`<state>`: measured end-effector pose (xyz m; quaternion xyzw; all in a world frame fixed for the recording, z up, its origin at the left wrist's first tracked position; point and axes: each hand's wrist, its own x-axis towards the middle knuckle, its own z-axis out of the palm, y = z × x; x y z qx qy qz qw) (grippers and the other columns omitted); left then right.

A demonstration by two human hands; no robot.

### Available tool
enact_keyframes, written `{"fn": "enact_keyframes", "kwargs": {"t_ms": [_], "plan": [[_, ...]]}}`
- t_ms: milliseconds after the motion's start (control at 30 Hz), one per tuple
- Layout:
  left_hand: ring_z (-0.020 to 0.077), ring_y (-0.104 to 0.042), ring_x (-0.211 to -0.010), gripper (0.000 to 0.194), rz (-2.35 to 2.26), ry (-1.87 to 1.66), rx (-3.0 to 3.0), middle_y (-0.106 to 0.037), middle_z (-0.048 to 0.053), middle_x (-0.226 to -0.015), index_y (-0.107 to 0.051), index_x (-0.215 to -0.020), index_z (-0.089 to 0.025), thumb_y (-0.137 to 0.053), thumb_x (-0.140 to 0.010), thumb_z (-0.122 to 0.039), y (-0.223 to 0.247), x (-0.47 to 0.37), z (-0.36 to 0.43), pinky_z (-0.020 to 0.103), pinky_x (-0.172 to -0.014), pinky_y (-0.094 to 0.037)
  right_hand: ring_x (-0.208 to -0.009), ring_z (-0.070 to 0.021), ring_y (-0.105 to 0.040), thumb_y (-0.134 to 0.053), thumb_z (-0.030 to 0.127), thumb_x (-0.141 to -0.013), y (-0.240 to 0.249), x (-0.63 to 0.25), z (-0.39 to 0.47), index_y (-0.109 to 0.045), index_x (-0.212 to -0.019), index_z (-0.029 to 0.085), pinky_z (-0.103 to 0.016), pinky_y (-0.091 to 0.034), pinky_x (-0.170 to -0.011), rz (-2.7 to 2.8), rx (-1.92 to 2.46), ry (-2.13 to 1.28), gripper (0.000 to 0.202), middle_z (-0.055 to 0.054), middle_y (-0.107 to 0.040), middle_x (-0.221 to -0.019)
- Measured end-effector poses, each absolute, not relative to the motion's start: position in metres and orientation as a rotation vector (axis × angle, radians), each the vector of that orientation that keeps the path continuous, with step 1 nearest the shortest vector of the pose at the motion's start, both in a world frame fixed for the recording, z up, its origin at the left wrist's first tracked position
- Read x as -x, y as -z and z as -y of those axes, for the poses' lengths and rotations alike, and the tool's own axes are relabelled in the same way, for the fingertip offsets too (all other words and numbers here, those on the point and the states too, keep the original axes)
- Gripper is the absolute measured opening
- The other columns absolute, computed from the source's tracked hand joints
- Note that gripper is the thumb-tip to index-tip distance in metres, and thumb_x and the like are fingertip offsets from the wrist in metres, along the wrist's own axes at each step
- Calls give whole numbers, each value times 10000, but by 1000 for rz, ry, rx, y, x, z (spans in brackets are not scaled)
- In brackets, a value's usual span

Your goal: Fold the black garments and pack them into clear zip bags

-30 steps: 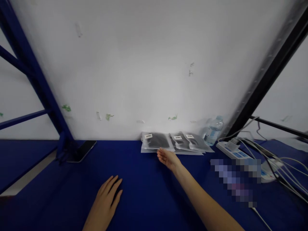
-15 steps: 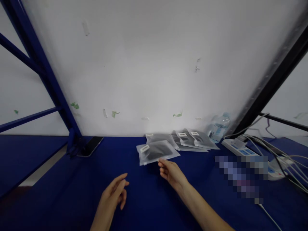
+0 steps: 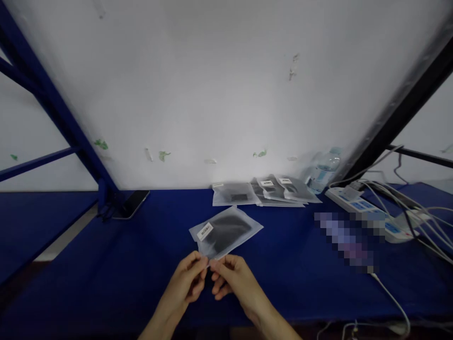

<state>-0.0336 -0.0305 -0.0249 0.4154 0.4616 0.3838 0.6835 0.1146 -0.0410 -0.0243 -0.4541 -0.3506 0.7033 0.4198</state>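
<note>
A frosted zip bag (image 3: pixel 228 230) with a white barcode label and something dark inside is held at its near corner, its far side pointing away from me. My left hand (image 3: pixel 189 278) pinches that corner from the left. Right beside it, my right hand (image 3: pixel 230 278) pinches the bag's near edge, the two thumbs almost touching. Behind the held bag, another frosted zip bag (image 3: pixel 236 194) lies on the blue table (image 3: pixel 141 264) against the wall. To its right, several similar labelled bags (image 3: pixel 297 190) overlap in a pile.
A phone (image 3: pixel 131 204) lies at the back left beside the blue frame post. At the back right stand a plastic water bottle (image 3: pixel 323 172) and a white power strip (image 3: pixel 361 206) with tangled cables. A blurred-out object (image 3: pixel 347 241) with a white cable lies in front of them.
My right hand has drawn the bag toward me, away from the other bags. My left hand, free before, has moved in and now grips its near corner too. The view has tilted slightly down.
</note>
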Motion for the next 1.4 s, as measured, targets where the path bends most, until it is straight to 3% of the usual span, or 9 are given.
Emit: {"fn": "enact_keyframes", "kwargs": {"t_ms": [233,600,767,867,1000,1067,1200,1267,1400], "plan": [[-4,-265,-285,400,-1004,-777,-921,-447,-84,-512,-529,-704,-176,-696,-738,-538,28,34,35,140,-282,-112,-414,-81,-571,-682,416,-711,25,-124,40,-591,-705,139,-191,-481,-374,787,1191,-1726,292,26,-584,-619],[6,-184,-296,427,-1057,-753,-878,-347,-96,-431,-473,-616,-185,-640,-813,-526,19,54,59,158,-304,-116,-368,-69,-511,-615,309,-744,25,-194,11,-589,-653,156,-178,-434,-332,643,1342,-1398,180,39,-536,-537],[16,-163,-267,472,-1042,-740,-849,-301,-105,-339,-474,-582,-192,-665,-760,-585,23,52,58,163,-289,-118,-381,-84,-525,-617,435,-790,28,-195,12,-582,-678,162,-202,-454,-359,693,1359,-1393,297,30,-549,-543],[13,-165,-271,486,-1046,-774,-796,-305,-107,-334,-476,-571,-188,-698,-721,-594,25,50,57,157,-288,-121,-470,-121,-577,-546,521,-848,26,-187,23,-609,-686,167,-241,-493,-443,965,1382,-1200,394,-2,-592,-580],[8,-180,-275,469,-1044,-812,-750,-330,-103,-356,-482,-576,-182,-718,-723,-559,24,45,57,150,-286,-113,-880,-195,-629,-531,335,-917,22,-174,43,-703,-914,226,-326,-521,-792,1628,1245,-648,204,-45,-689,-921],[5,-183,-271,474,-1035,-809,-742,-341,-101,-365,-483,-576,-180,-729,-707,-564,23,43,57,148,-278,-105,-967,-198,-598,-503,245,-933,23,-170,49,-681,-1055,262,-347,-500,-863,1813,1178,-464,216,-46,-671,-1041],[3,-208,-268,471,-1028,-803,-743,-340,-103,-365,-492,-576,-173,-737,-701,-555,26,42,58,135,-272,-126,-809,-190,-613,-486,161,-920,27,-163,48,-465,-1363,263,-332,-538,-718,2071,1303,-250,455,-52,-651,-942],[0,-235,-264,455,-1024,-812,-740,-380,-96,-398,-499,-590,-169,-737,-707,-540,30,41,58,128,-264,-130,-779,-204,-627,-515,119,-880,29,-157,42,-385,-1416,250,-327,-543,-652,2196,1374,-151,566,-59,-643,-949],[29,-353,-259,427,-1030,-794,-722,-506,-57,-513,-515,-629,-167,-716,-710,-536,31,42,53,138,-226,-196,-848,-219,-652,-510,35,-836,29,-144,29,-508,-1303,239,-309,-551,-655,2272,1382,-41,510,-74,-652,-1032]]}}
